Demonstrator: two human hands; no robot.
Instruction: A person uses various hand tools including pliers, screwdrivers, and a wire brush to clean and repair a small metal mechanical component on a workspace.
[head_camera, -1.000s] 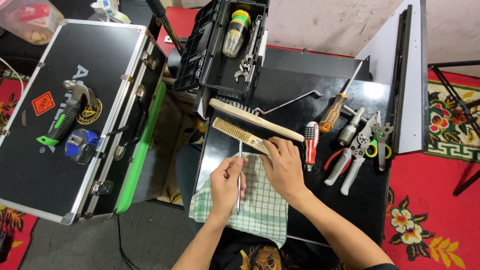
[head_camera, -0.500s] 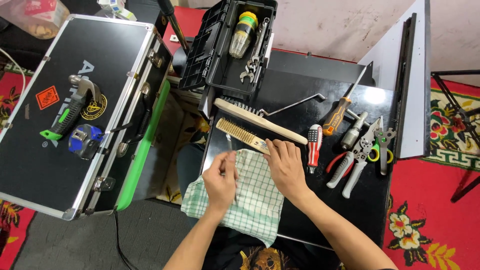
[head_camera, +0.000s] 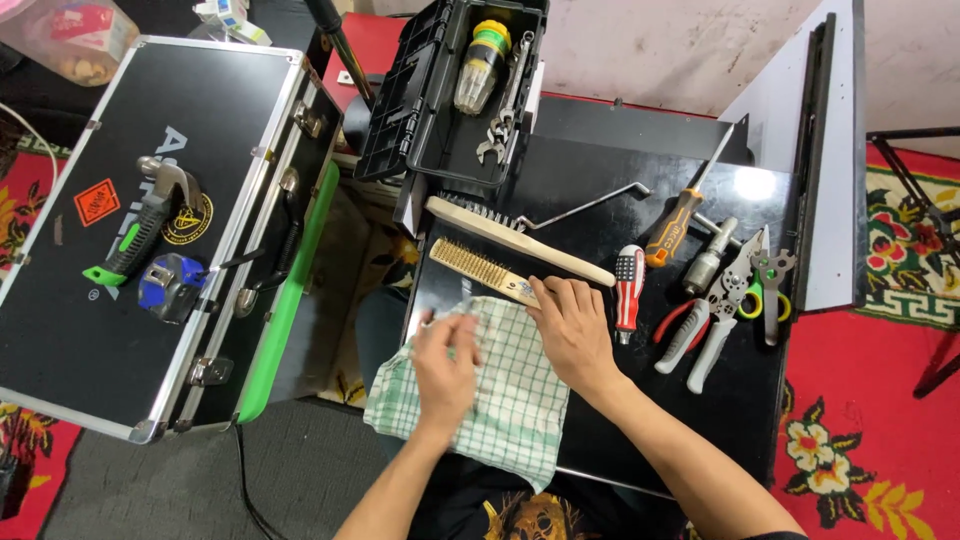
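Observation:
A green-and-white checked cloth (head_camera: 505, 415) lies over the near edge of a black table (head_camera: 600, 180). My left hand (head_camera: 445, 365) rests on the cloth's left part with its fingers curled into the fabric. A small grey tip shows just past its fingertips. My right hand (head_camera: 575, 325) lies flat on the cloth's upper right corner, fingers touching the handle end of a brass wire brush (head_camera: 478, 264). A second, longer wooden-handled wire brush (head_camera: 520, 240) lies just behind it.
To the right lie a striped screwdriver (head_camera: 630, 285), an orange screwdriver (head_camera: 675, 225), red-handled pliers (head_camera: 690, 330) and snips (head_camera: 735, 285). An open black toolbox (head_camera: 400, 110) stands behind. A black-and-silver case (head_camera: 60, 330) at left carries a hammer (head_camera: 150, 220) and a tape measure (head_camera: 170, 285).
A thin metal piece that lay across the cloth between my hands is now covered by my left hand and the fabric. My right hand has stayed in place.

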